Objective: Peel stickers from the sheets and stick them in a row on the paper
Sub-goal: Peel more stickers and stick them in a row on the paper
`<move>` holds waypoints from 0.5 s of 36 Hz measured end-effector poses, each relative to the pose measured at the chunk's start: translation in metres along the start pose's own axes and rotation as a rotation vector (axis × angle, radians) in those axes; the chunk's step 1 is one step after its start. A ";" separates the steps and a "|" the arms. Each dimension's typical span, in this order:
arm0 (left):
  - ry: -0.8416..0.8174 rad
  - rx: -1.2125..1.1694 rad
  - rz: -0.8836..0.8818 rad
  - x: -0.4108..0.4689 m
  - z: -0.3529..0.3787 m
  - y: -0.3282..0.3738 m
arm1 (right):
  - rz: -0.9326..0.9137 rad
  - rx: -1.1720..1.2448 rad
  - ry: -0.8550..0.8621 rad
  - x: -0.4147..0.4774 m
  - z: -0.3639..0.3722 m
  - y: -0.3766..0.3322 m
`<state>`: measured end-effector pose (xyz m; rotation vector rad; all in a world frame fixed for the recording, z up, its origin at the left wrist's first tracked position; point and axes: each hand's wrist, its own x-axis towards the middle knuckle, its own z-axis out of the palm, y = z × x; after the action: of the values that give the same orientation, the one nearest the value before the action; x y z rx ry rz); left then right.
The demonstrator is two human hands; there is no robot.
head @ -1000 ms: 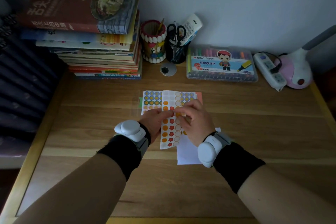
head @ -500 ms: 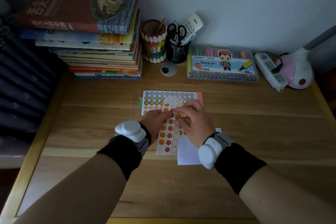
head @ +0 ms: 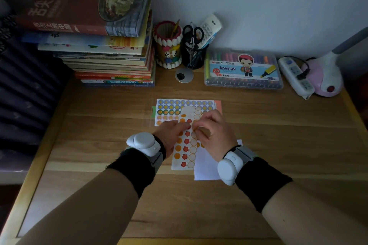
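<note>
The left hand (head: 171,135) pinches the sticker sheet (head: 185,150) while the right hand (head: 214,134) pinches at its middle, where a hasty tug could tear it.

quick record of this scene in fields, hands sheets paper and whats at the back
left hand: holds star sheet
right hand: pinches at star sheet, right column
dot sheet: flat on desk, behind hands
paper: white, partly under right hand
back: books, marker box, lamp
</note>
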<state>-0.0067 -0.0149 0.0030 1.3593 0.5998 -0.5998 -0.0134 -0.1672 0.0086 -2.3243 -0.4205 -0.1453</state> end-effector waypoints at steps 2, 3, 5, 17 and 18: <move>-0.002 -0.008 0.001 -0.001 0.000 0.001 | 0.019 0.015 0.015 -0.001 0.000 0.000; -0.001 -0.008 0.001 0.000 0.000 0.001 | 0.026 0.025 0.020 0.000 0.000 0.000; -0.004 0.000 0.001 0.000 -0.001 0.000 | 0.036 0.029 0.026 0.000 0.000 0.000; -0.016 -0.015 0.035 0.003 -0.002 -0.003 | 0.186 0.019 -0.022 0.001 -0.004 -0.008; -0.017 -0.026 0.039 0.004 -0.002 -0.003 | 0.206 0.027 -0.016 0.001 -0.004 -0.008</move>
<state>-0.0067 -0.0137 -0.0021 1.3378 0.5648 -0.5697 -0.0150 -0.1647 0.0174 -2.3266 -0.1875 -0.0213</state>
